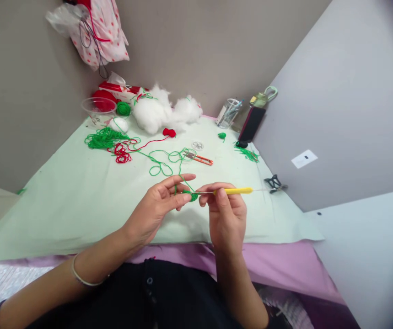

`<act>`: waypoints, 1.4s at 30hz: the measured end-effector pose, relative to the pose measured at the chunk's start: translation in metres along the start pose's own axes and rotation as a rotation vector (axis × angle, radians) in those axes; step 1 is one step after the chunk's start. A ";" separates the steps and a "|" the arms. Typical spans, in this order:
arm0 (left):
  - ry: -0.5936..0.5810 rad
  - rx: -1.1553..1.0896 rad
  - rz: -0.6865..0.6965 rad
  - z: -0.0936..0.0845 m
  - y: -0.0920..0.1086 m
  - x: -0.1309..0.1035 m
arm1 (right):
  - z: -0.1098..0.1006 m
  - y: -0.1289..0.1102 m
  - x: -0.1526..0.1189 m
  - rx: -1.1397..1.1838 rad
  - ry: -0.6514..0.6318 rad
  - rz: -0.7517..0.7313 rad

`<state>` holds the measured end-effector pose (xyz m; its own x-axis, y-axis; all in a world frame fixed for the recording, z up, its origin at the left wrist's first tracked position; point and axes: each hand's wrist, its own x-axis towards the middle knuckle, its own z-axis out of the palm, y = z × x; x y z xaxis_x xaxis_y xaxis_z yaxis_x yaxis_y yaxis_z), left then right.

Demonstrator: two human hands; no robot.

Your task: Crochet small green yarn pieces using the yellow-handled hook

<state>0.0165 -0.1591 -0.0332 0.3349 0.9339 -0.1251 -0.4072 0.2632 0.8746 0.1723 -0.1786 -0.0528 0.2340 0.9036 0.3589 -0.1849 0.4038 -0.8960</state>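
Observation:
Between thumb and fingers, my left hand (pixel 160 201) pinches a small green crochet piece (pixel 193 196). Green yarn (pixel 185 169) runs over its fingers and back to the loops on the table. My right hand (pixel 226 212) grips a crochet hook (pixel 238 191) by its yellow handle, closed around it like a pen. The hook's metal shaft points left, its tip at the green piece. Just beyond the hands lie orange-handled thread snips (pixel 201 159) and loose green yarn loops (pixel 160 169).
White stuffing (pixel 153 112) is heaped at the back, beside a clear tub (pixel 98 112) and green yarn strands (pixel 105 138). A red crocheted piece (pixel 169 132) lies mid-table. A clear cup (pixel 228 114), phone (pixel 252 124) and green bottle (pixel 260 98) stand by the right partition.

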 end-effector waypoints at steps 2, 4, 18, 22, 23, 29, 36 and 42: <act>0.011 0.021 0.011 -0.002 0.000 0.000 | 0.000 -0.004 -0.002 -0.051 -0.017 -0.034; 0.019 0.055 0.051 -0.003 -0.001 0.000 | -0.001 -0.008 -0.005 -0.193 -0.037 -0.103; -0.040 -0.271 -0.173 -0.004 -0.007 0.004 | 0.000 0.007 -0.010 -0.423 -0.001 -0.385; -0.040 -0.137 -0.052 -0.003 -0.005 0.003 | 0.004 -0.001 -0.005 -0.247 -0.042 -0.224; -0.034 -0.100 -0.027 -0.002 -0.006 0.002 | 0.004 0.000 -0.005 -0.262 -0.055 -0.225; -0.009 -0.129 -0.041 0.000 -0.012 0.002 | 0.002 0.011 -0.012 -0.618 -0.076 -0.518; -0.039 -0.267 -0.124 -0.005 -0.011 0.007 | -0.003 0.004 -0.003 -0.213 0.023 -0.187; -0.023 -0.072 -0.015 0.000 -0.010 0.003 | 0.000 0.004 -0.004 -0.223 -0.018 -0.102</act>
<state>0.0214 -0.1590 -0.0419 0.3604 0.9241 -0.1270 -0.4613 0.2950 0.8368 0.1701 -0.1805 -0.0582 0.2235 0.8627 0.4536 0.0548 0.4535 -0.8896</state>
